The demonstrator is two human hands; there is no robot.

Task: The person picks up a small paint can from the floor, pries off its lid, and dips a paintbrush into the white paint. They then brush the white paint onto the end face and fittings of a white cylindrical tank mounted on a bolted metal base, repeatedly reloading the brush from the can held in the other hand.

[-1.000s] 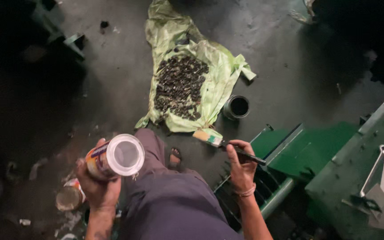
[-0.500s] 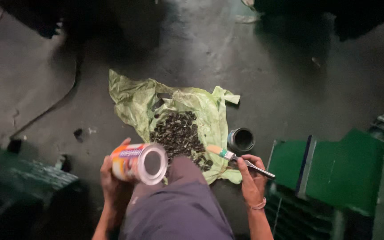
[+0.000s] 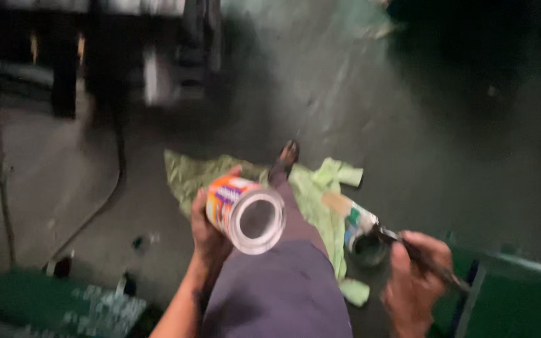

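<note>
Down at the far left, a green metal surface (image 3: 45, 307) fills the bottom corner, and a dark cable (image 3: 104, 194) curls over the grey floor (image 3: 446, 144) beyond it. Moving right, the left hand (image 3: 206, 233) has its fingers wrapped tight around a can (image 3: 245, 213) with an orange and purple label, tipped on its side so the round pale end faces the camera. It hovers just above the person's dark-trousered leg (image 3: 283, 281), whose foot (image 3: 285, 159) rests on a crumpled green sheet (image 3: 195, 175) spread on the floor. Further right, the right hand (image 3: 411, 285) is clamped on the dark handle of a paintbrush (image 3: 358, 219), bristles pointing up-left, over a small dark pot (image 3: 369, 247). Everything is blurred. At the far right, another green metal part (image 3: 515, 300).
</note>
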